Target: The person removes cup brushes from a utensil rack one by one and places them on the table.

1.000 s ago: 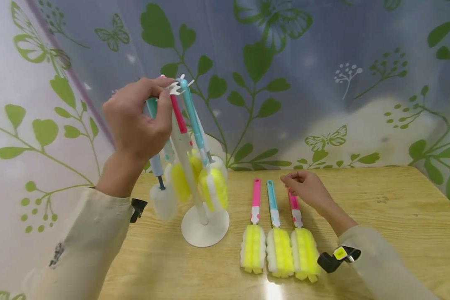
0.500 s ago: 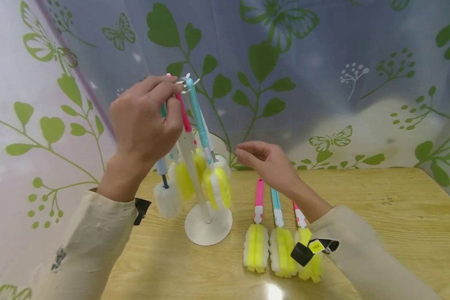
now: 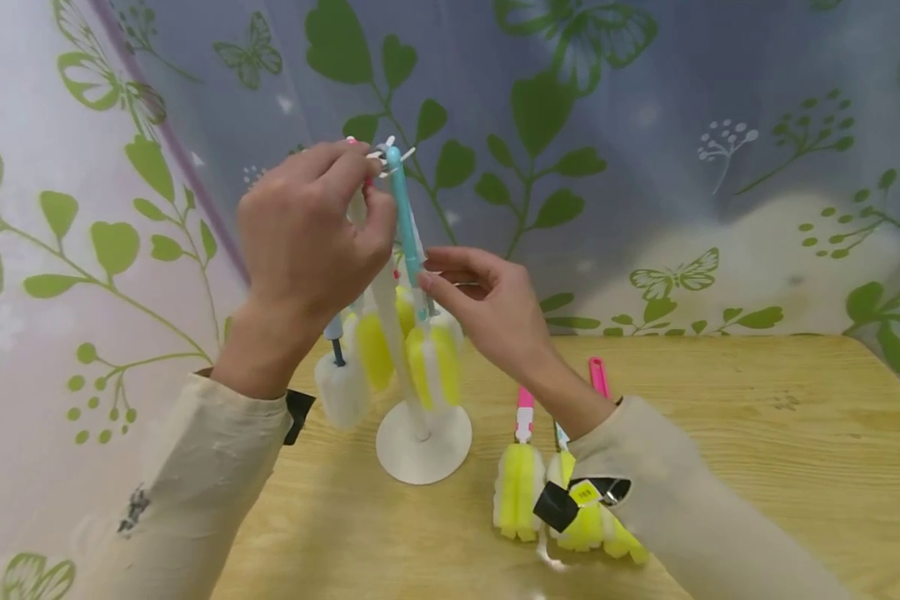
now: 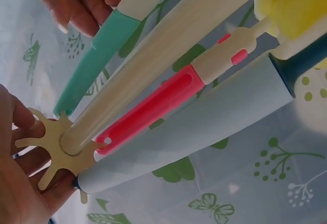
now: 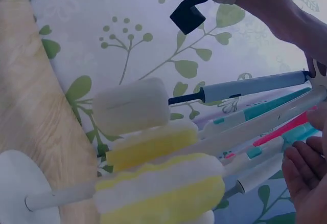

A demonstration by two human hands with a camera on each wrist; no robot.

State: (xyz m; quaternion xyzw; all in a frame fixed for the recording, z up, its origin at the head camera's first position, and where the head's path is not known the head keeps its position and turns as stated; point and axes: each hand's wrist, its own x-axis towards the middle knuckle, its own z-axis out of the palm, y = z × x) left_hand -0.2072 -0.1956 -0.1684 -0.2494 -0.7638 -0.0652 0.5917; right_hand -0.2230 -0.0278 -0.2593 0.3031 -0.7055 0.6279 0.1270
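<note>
My left hand (image 3: 311, 221) grips the hooked top of a white stand (image 3: 423, 458). In the left wrist view its fingers curl around the star-shaped crown (image 4: 64, 157). Several bottle brushes hang from the hooks by their handles, with white or yellow sponge heads low down. Beside the turquoise-handled brush (image 3: 402, 208) is my right hand (image 3: 495, 312), its thumb tip right at the handle's lower end and its fingers loosely bent behind. The right wrist view has those fingers (image 5: 304, 168) just under that handle. A pink handle (image 4: 158, 106) and a pale blue handle (image 4: 194, 132) hang near my left fingers.
On the wooden table (image 3: 757, 467), a pink-handled brush (image 3: 520, 492) with a yellow and white head lies right of the stand. Other brushes beside it are partly covered by my right forearm. A leaf-patterned curtain (image 3: 592, 167) stands behind the table.
My right hand has left the pink handle at the right of the row on the table and moved left and up to the turquoise brush on the stand. My left hand stays at the stand's top.
</note>
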